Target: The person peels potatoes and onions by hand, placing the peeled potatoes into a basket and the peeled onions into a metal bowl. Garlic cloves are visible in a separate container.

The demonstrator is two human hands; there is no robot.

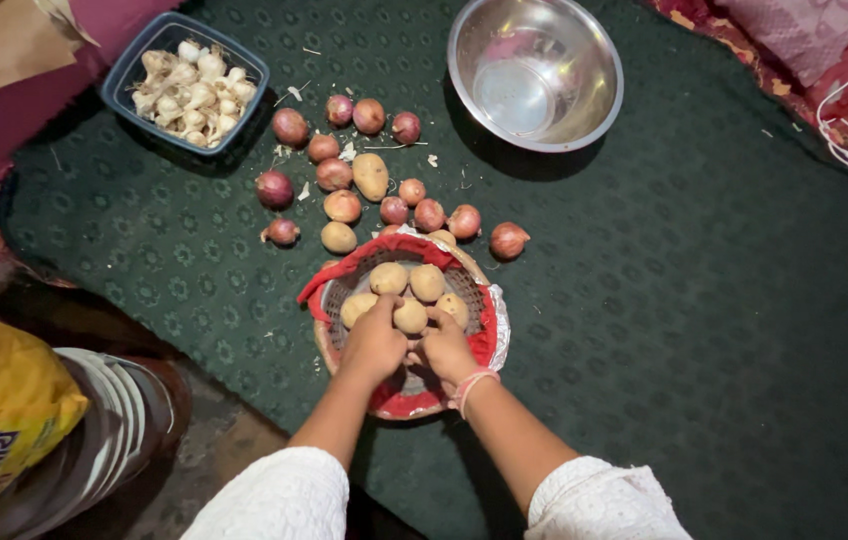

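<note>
Potato (410,317) sits in the basket (484,345) between both hands' fingers (391,303).

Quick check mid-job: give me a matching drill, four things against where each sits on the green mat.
Things:
1. garlic
2. steel bowl
3. onions
4. potatoes

Places:
A. loose on the mat between tub and basket
B. in the woven basket, under both hands
C. in the blue tub, top left
D. empty, top centre

Pairs: 1-C, 2-D, 3-A, 4-B
</note>
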